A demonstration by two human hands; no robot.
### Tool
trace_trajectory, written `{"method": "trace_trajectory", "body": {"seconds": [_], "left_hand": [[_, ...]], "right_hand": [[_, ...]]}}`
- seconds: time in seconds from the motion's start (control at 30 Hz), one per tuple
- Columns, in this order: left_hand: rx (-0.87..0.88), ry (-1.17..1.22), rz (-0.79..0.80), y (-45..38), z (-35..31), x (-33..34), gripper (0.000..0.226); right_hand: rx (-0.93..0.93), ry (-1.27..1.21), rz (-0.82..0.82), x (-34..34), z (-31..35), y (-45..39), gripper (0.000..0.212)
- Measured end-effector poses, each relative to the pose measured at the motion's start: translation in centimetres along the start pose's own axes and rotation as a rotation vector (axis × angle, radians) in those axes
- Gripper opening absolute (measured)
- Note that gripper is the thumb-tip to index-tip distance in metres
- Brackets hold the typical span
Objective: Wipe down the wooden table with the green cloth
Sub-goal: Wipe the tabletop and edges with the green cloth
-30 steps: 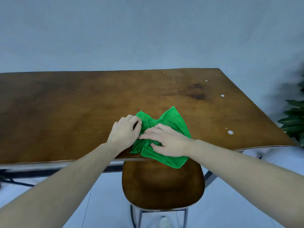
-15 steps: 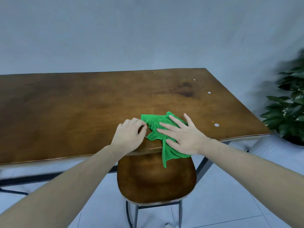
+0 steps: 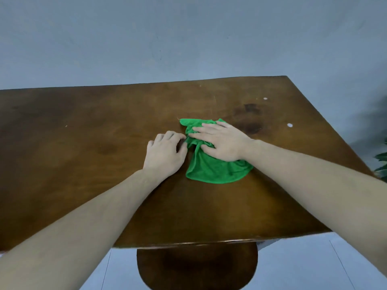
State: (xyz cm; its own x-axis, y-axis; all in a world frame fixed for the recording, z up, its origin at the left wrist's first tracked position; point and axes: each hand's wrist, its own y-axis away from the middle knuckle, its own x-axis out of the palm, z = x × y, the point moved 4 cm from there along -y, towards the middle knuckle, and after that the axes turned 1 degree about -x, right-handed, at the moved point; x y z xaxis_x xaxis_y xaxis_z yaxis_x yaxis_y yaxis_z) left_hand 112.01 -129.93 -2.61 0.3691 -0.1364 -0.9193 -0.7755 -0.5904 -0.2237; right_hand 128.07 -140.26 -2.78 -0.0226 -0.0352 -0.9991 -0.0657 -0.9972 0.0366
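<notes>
- One green cloth [image 3: 213,164] on the wooden table [image 3: 83,143], right of centre, bunched and crumpled; long axis running from the near edge toward the far wall, narrower gathered end pointing away, wider rounded end fanning toward the camera.
- Right hand [image 3: 222,141] lying flat, palm down, on the far half of the cloth, fingers [image 3: 201,129] extended leftward and slightly spread; grip fully open, pressing rather than clasping.
- Left hand [image 3: 165,153] just beside the cloth's left edge, fingers curled under in a loose fist on the table; fingertips hidden against the fabric, so impossible to tell whether any cloth is pinched.
- Two bare forearms reaching in from the bottom corners, both cut off by the frame.
- Two clear white specks [image 3: 289,125] on the right part of the table, near a dark stain [image 3: 249,120]; fainter flecks elsewhere too small to make out.
- One wooden chair seat [image 3: 196,266] under the near table edge, mostly hidden and cut off below.
- One plant [image 3: 382,162] at the right edge, only a few leaves visible.
- Middle of the cloth covered by the right hand.
</notes>
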Motion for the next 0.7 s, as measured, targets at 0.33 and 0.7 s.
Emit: {"method": "trace_trajectory", "body": {"seconds": [0.33, 0.7], "left_hand": [[-0.032, -0.044, 0.028, -11.1, -2.4, 3.8, 0.037], [-0.059, -0.015, -0.058, -11.9, -2.4, 4.3, 0.029]], "right_hand": [[0.113, 0.011, 0.0, -0.5, -14.4, -11.0, 0.061], [0.2, -0.03, 0.013, -0.8, -21.0, -18.9, 0.061]]}}
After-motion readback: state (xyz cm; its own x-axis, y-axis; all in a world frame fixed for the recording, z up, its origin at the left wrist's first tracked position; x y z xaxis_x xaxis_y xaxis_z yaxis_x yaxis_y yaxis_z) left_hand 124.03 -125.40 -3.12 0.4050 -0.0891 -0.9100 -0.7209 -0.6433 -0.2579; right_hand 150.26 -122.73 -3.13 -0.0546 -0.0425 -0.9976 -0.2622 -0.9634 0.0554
